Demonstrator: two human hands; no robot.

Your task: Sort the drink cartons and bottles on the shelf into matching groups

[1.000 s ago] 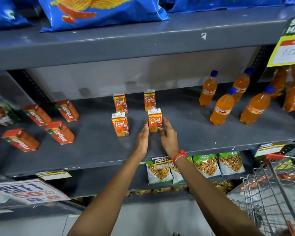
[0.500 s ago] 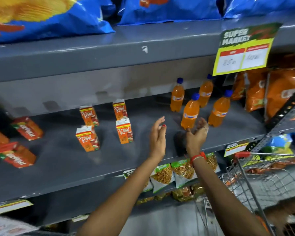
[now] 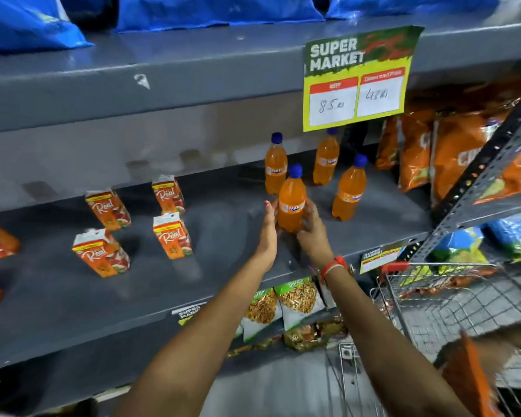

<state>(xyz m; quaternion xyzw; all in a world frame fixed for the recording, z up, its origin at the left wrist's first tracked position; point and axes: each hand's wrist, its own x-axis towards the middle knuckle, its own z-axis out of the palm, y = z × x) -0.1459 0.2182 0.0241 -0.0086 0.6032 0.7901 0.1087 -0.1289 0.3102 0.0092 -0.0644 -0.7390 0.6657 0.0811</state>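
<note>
Both hands on one bottle here: the left hand (image 3: 268,227) presses its fingers (image 3: 270,209) against the left side of the front orange bottle (image 3: 291,203), and the right hand (image 3: 312,233) cups it from the right, so it is clasped between them, upright, near the front of the grey shelf (image 3: 229,266). Three more orange bottles (image 3: 349,191) stand just behind and beside it, blue caps up. Over to the left, well apart from the bottles, four Real cartons (image 3: 171,236) stand in a loose square. A yellow price sign (image 3: 357,79) hangs above, and a wire trolley (image 3: 433,296) sits at lower right.
</note>
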